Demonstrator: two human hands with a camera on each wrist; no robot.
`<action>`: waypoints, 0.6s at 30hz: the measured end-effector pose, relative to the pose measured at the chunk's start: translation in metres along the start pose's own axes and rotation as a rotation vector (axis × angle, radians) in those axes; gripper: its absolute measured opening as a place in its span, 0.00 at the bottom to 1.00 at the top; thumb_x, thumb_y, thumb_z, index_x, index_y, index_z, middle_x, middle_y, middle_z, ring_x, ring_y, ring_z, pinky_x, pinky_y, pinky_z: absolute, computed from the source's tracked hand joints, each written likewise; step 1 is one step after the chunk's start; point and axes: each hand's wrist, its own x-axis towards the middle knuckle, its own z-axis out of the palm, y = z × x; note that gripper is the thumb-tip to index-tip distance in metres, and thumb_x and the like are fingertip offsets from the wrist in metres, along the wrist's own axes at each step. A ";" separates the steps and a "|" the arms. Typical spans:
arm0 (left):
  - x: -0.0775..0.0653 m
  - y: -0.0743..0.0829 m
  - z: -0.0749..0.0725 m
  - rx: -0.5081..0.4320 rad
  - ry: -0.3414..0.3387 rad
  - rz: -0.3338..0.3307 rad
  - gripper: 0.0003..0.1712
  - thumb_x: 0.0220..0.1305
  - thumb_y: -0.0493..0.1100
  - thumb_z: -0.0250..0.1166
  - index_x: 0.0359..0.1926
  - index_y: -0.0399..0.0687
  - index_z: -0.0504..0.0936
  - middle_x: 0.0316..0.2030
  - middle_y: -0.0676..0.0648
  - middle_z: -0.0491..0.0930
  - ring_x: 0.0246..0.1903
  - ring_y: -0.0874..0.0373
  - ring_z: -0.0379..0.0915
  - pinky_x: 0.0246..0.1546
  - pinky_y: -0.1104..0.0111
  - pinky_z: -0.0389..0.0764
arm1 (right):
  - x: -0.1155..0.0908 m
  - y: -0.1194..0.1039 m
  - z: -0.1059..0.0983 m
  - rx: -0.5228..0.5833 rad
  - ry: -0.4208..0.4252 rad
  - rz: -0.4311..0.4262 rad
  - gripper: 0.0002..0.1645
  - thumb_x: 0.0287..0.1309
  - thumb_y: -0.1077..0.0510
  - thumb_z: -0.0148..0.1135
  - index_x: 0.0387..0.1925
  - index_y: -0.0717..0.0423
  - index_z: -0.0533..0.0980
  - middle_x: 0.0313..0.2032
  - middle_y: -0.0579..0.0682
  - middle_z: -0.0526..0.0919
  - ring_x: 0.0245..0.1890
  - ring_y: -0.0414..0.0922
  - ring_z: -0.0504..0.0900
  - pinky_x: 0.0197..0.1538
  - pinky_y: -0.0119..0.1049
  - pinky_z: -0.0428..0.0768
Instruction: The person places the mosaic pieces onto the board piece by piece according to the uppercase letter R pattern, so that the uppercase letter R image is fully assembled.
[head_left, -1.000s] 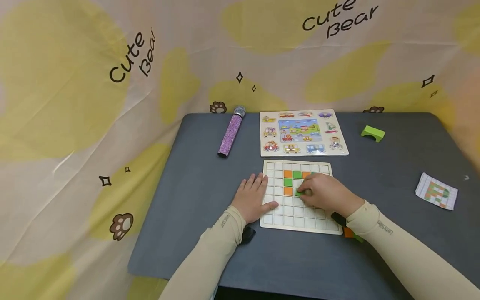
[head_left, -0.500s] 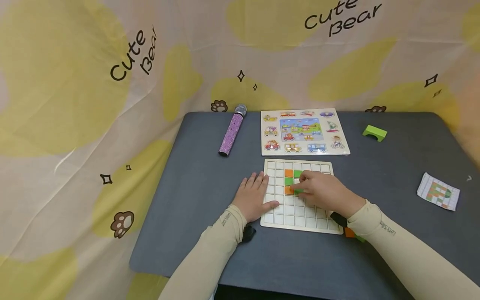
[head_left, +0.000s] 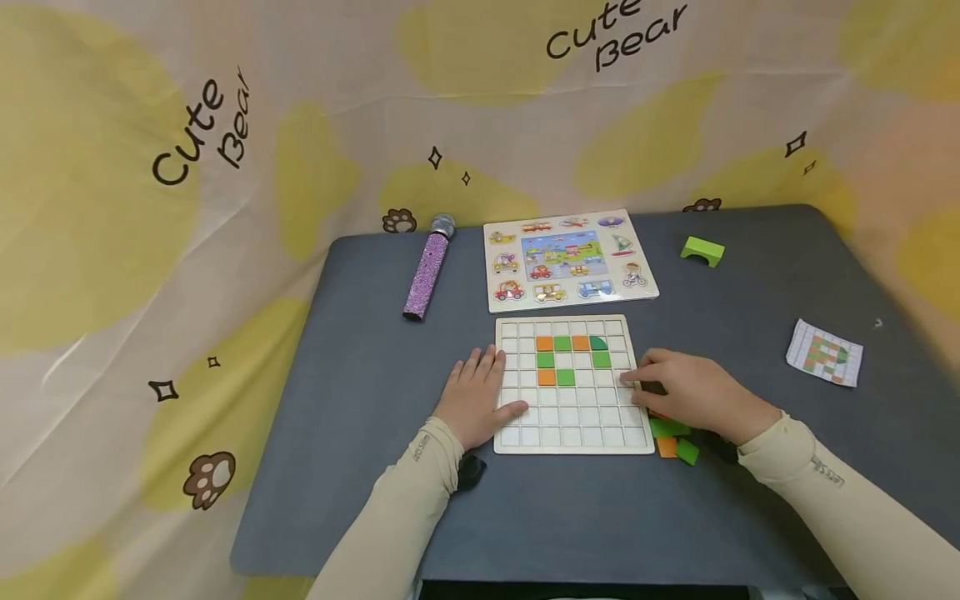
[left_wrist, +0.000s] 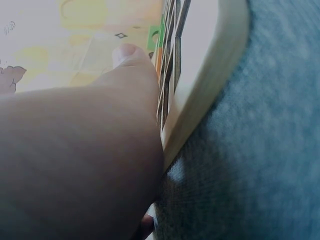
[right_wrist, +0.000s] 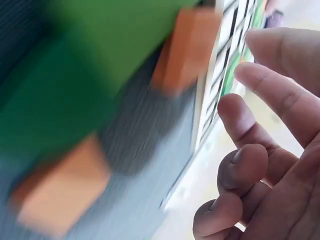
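A white grid board (head_left: 572,417) with a pale wooden rim lies on the table. On it sit orange and green square tiles and a dark green piece with a rounded corner (head_left: 597,342). My left hand (head_left: 474,400) rests flat with spread fingers on the board's left edge; its thumb shows in the left wrist view. At the right edge my right hand (head_left: 693,392) hovers with loosely bent fingers. The right wrist view shows nothing between them. Beneath that hand lie loose tiles, among them an orange tile (head_left: 667,447) and a green tile (head_left: 687,451).
A vehicle picture puzzle (head_left: 562,258) lies behind the board. To its left is a purple glittery microphone (head_left: 426,273). A green arch block (head_left: 702,250) stands at the back right, and a paper pattern card (head_left: 824,353) lies on the right of the grey table (head_left: 360,467).
My right hand has let go of a green tile, which now sits beside the lower orange one, and has moved right to the board's edge. My left hand stays on the board. The head view has shifted.
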 end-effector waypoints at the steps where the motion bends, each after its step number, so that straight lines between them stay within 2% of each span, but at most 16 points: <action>1: 0.000 -0.001 0.001 0.000 0.006 0.002 0.56 0.77 0.74 0.52 0.86 0.40 0.50 0.84 0.38 0.48 0.83 0.39 0.41 0.80 0.45 0.47 | -0.005 0.004 -0.003 -0.001 0.004 0.019 0.21 0.64 0.53 0.78 0.57 0.50 0.89 0.40 0.42 0.81 0.27 0.35 0.71 0.26 0.32 0.73; 5: -0.002 0.000 -0.002 -0.006 0.010 0.006 0.55 0.78 0.73 0.52 0.85 0.39 0.50 0.84 0.38 0.48 0.83 0.39 0.42 0.80 0.44 0.48 | -0.020 0.018 -0.012 -0.029 0.007 0.076 0.20 0.63 0.52 0.79 0.56 0.50 0.90 0.41 0.43 0.83 0.31 0.37 0.76 0.31 0.36 0.78; 9: -0.004 0.002 -0.005 -0.014 0.007 0.009 0.55 0.78 0.73 0.52 0.85 0.39 0.50 0.84 0.38 0.48 0.83 0.39 0.42 0.80 0.44 0.48 | -0.031 0.023 -0.013 -0.050 0.018 0.077 0.19 0.59 0.50 0.81 0.52 0.47 0.91 0.43 0.41 0.86 0.35 0.38 0.80 0.35 0.41 0.81; 14: -0.004 0.001 -0.005 -0.017 0.006 0.003 0.55 0.78 0.72 0.53 0.85 0.39 0.51 0.84 0.38 0.48 0.83 0.39 0.42 0.80 0.44 0.48 | -0.031 0.014 0.000 -0.049 0.016 0.056 0.15 0.55 0.51 0.83 0.46 0.46 0.92 0.39 0.37 0.87 0.33 0.36 0.78 0.33 0.37 0.80; 18: -0.001 -0.001 0.001 0.003 0.009 0.006 0.55 0.77 0.74 0.51 0.86 0.40 0.50 0.84 0.40 0.47 0.83 0.40 0.41 0.80 0.44 0.48 | -0.026 0.004 0.001 -0.058 0.034 0.050 0.09 0.56 0.55 0.81 0.40 0.46 0.91 0.32 0.36 0.84 0.28 0.36 0.73 0.29 0.34 0.75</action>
